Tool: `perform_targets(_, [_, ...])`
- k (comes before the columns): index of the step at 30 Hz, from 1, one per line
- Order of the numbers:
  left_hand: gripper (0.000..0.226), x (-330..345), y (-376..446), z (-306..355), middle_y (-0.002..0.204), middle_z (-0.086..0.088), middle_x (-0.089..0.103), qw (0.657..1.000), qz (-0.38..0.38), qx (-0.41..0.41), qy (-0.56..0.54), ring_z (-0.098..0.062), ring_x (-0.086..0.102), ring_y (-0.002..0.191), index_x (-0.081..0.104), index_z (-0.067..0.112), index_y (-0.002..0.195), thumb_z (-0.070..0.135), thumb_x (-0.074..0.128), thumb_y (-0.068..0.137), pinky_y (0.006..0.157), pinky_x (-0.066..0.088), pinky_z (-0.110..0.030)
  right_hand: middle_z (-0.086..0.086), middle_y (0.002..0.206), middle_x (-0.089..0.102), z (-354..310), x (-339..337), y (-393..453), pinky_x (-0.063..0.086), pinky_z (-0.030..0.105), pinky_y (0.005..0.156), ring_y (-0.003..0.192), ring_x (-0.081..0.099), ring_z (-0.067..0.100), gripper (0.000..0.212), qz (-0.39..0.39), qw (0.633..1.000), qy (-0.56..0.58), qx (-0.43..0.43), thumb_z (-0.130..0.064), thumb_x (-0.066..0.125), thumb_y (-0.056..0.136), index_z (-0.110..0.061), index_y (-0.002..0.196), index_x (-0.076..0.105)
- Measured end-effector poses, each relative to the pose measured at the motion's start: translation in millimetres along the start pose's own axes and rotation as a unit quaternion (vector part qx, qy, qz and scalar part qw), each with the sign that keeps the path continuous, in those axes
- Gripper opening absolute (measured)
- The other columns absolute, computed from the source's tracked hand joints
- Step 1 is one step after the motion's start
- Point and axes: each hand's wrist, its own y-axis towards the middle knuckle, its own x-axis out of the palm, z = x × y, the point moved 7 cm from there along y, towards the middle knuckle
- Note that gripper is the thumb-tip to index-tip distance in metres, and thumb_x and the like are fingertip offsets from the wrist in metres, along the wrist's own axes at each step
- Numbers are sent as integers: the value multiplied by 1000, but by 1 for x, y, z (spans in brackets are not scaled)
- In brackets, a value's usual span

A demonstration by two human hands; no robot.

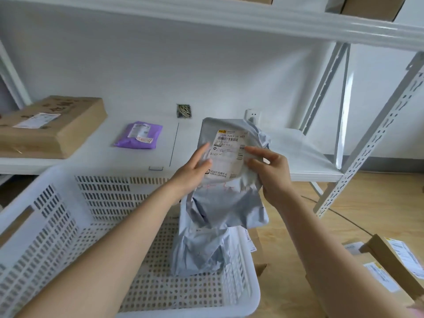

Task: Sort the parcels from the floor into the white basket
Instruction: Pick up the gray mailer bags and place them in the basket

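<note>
I hold a grey plastic mailer parcel (227, 198) upright over the right part of the white perforated basket (57, 226); its lower end hangs down into the basket. The parcel's white shipping label faces me. My left hand (192, 171) lies against the label's left side with straight fingers. My right hand (268, 168) grips the parcel's right edge, thumb on the front. Cardboard parcels (390, 260) with labels lie on the wooden floor at the lower right.
Behind the basket runs a low white shelf with a flat cardboard box (50, 127) and a purple mailer (140, 135). White slotted shelf uprights (371, 143) stand to the right. An upper shelf (252, 17) with boxes hangs overhead.
</note>
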Motion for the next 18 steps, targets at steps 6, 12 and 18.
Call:
perform_targets(6, [43, -61, -18, -51, 150, 18, 28, 998, 61, -25, -25, -8, 27, 137, 34, 51, 135, 36, 44, 96, 103, 24, -29, 7, 80, 68, 41, 69, -12, 58, 25, 60, 60, 65, 16, 36, -70, 996, 17, 59, 11, 58, 81, -21, 96, 64])
perform_targets(12, [42, -114, -36, -110, 148, 12, 34, 992, 107, -69, -22, -9, 30, 136, 44, 46, 130, 24, 49, 94, 101, 26, -25, 10, 71, 56, 88, 127, -21, 39, 19, 36, 50, 45, 23, 45, -113, 987, -57, 101, 13, 47, 84, -22, 110, 57])
perform_targets(18, [46, -135, -38, -151, 148, 2, 37, 985, 99, -135, 40, -15, 36, 134, 43, 33, 136, 19, 50, 93, 104, 28, -28, 17, 96, 56, 135, 165, -27, 51, 36, 58, 69, 50, 29, 38, -146, 973, -53, 168, 14, 43, 86, -13, 109, 58])
